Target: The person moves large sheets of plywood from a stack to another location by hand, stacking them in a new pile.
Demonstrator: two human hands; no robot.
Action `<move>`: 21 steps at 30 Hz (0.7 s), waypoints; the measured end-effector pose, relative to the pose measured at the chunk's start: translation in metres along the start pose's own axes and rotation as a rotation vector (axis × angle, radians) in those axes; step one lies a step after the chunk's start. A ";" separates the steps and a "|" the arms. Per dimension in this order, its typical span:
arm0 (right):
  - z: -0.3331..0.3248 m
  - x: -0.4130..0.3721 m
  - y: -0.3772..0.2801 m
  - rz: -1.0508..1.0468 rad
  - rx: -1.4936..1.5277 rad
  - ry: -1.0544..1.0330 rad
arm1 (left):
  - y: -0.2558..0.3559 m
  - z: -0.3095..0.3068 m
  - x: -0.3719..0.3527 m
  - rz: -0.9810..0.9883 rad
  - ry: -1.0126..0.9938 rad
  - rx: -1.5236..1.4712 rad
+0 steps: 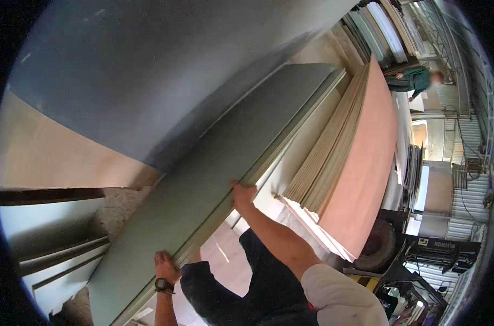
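A long green-grey sheet (214, 157) runs diagonally through the middle of the head view, with pale layered edges along its near side. My left hand (165, 267), with a watch at the wrist, is closed over that edge low in the view. Farther up the same edge, my right hand (243, 195) grips it with the arm stretched out. The fingertips curl onto the green-grey face, while the undersides of both hands are hidden. Above the sheet rises a large, dark grey curved panel (165, 60), which neither hand touches.
A stack of boards with a pinkish face (361, 163) lies to the right. Beyond it is a vehicle with a large tyre (380, 239). A co-worker in dark green (418, 80) stands at upper right near more stacked sheets (385, 32). White-faced panels (57, 220) are at lower left.
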State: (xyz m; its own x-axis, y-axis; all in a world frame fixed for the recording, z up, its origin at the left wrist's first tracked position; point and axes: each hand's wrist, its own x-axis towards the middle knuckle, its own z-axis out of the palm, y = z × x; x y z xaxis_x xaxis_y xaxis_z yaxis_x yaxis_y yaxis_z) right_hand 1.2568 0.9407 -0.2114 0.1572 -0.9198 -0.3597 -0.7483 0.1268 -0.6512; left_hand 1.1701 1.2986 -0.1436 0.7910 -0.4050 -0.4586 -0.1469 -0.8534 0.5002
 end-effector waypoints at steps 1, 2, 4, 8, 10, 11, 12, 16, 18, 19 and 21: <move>-0.002 0.000 0.006 -0.010 0.023 0.004 | -0.003 0.010 -0.008 0.012 -0.003 -0.011; -0.012 -0.016 -0.010 -0.006 -0.050 0.048 | -0.009 0.022 -0.013 0.042 -0.013 0.017; -0.019 -0.022 -0.014 -0.024 -0.090 0.097 | -0.031 0.048 -0.017 0.118 -0.073 0.042; -0.040 -0.044 -0.048 0.138 -0.119 -0.004 | -0.018 0.047 -0.019 0.027 -0.006 0.098; -0.050 -0.050 -0.055 0.144 -0.139 -0.040 | 0.004 0.026 -0.016 -0.029 -0.044 0.030; -0.052 -0.049 -0.054 0.143 -0.142 -0.051 | 0.010 0.021 -0.014 -0.169 -0.191 0.080; -0.053 -0.046 -0.051 0.142 -0.134 -0.067 | -0.001 0.036 -0.020 -0.100 -0.108 0.122; -0.057 -0.035 -0.030 0.120 -0.171 -0.060 | 0.042 0.020 -0.022 -0.233 -0.202 0.008; -0.060 -0.030 0.000 0.096 -0.176 -0.020 | 0.029 0.050 -0.038 -0.106 -0.142 0.111; -0.061 -0.026 0.018 0.097 -0.183 -0.024 | 0.022 0.067 -0.046 0.015 -0.040 0.192; -0.080 -0.023 0.043 0.015 -0.139 0.021 | 0.041 0.087 -0.060 -0.125 -0.046 0.051</move>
State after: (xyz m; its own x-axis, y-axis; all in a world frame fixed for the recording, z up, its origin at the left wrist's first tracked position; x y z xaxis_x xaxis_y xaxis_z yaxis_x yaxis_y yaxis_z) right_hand 1.1694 0.9374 -0.1771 0.1328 -0.9258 -0.3540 -0.8329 0.0893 -0.5462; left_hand 1.0653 1.2592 -0.1596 0.7770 -0.3080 -0.5490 -0.0801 -0.9134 0.3992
